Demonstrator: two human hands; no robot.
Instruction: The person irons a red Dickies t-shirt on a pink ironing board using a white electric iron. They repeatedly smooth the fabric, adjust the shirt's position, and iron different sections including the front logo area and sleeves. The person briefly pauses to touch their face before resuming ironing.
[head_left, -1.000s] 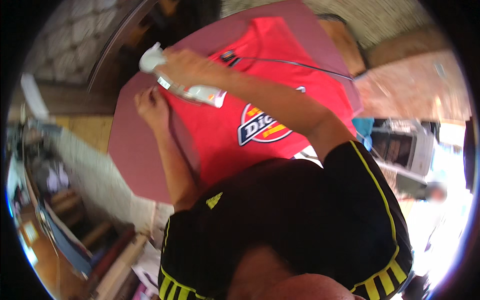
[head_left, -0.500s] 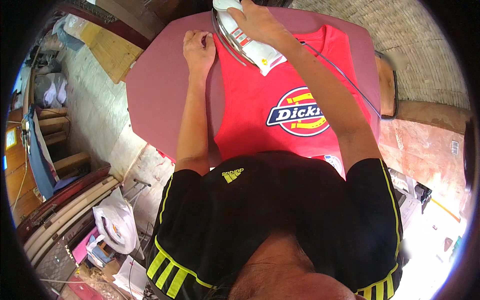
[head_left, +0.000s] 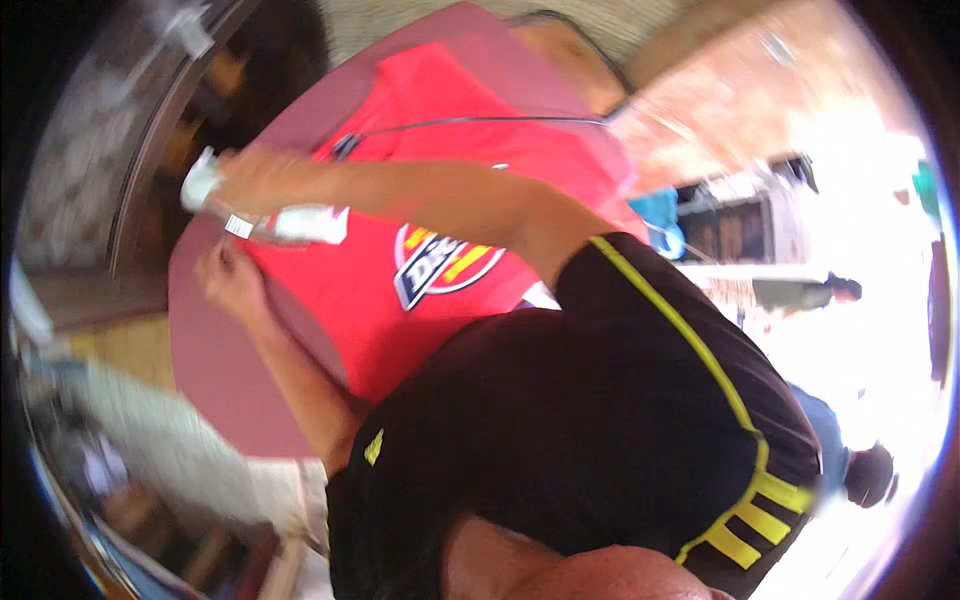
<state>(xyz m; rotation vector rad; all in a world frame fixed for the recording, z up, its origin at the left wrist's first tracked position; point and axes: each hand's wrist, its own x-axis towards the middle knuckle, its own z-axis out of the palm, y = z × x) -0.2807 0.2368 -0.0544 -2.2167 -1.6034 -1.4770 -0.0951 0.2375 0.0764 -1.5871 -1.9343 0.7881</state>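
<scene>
A red T-shirt with a printed badge on its chest lies flat on a maroon padded table. My right hand is closed around the handle of a white iron, which rests on the shirt near its left edge. The arm reaches across the shirt from the right. My left hand lies just below the iron and presses the shirt's edge against the table. The picture is blurred by motion.
The iron's dark cord runs over the shirt toward the table's far right corner. A blue object sits beyond the right edge of the table. A pale sack and clutter lie on the floor at the left.
The view has swung round. The iron has moved from the shirt's collar end to its left edge, still in my right hand. My left hand stays on the shirt beside it.
</scene>
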